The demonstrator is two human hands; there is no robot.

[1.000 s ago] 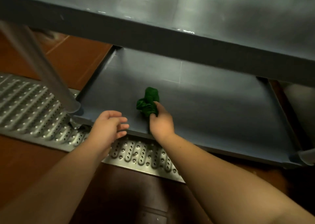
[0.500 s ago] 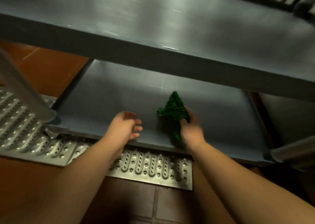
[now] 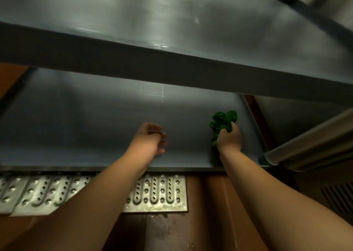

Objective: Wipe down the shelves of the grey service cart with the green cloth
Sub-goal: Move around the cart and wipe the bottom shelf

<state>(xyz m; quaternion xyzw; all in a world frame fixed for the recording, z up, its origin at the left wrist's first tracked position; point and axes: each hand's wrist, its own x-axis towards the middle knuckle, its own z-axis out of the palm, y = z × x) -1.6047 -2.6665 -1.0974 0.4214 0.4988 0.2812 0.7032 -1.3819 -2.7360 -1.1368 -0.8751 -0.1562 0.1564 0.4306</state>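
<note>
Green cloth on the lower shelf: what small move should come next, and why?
Probably sweep the green cloth back leftward along the lower shelf. The right hand grips it bunched beside the shelf's right rim, so that stroke has nowhere further to go, while a broad stretch of shelf lies to the left. The left hand hovers loosely curled, holding nothing.

Two bare, sleeveless forearms (image 3: pixel 107 199)

Two grey cart shelves (image 3: pixel 95 120) show (one above (image 3: pixel 172 21) the other), one green cloth (image 3: pixel 222 121), two hands, left (image 3: pixel 150 141) and right (image 3: pixel 229 139), and one perforated metal floor grate (image 3: pixel 158 191).
</note>
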